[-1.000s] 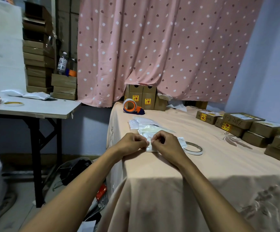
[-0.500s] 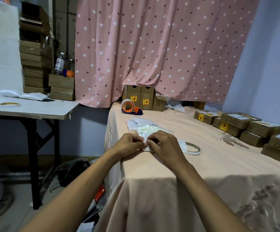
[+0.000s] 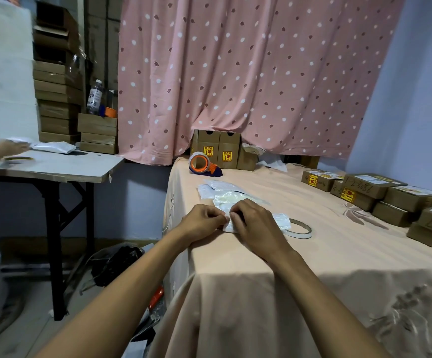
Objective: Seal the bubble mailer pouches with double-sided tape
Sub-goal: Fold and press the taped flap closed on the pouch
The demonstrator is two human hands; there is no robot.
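Both hands work at the near left corner of the peach-clothed desk [image 3: 339, 254], its front edge dropping away just under the wrists. The left hand [image 3: 201, 220] and right hand [image 3: 255, 224] each pinch the near edge of one white bubble mailer pouch [image 3: 280, 218], fingertips almost meeting, as they did half a second ago. One thin ring of double-sided tape [image 3: 304, 235] lies just right of the pouch. Bare cloth opens to the right, up to a cluster of flat brown cardboard boxes [image 3: 413, 198]: at least seven. Behind the held pouch lies a small pile of white pouches [image 3: 213, 186], then one orange tape dispenser [image 3: 199, 164] and three upright brown cartons [image 3: 229, 151] against the curtain. On the white side desk [image 3: 59, 166] another person's hand [image 3: 1, 148] – blurred – has reached further in.
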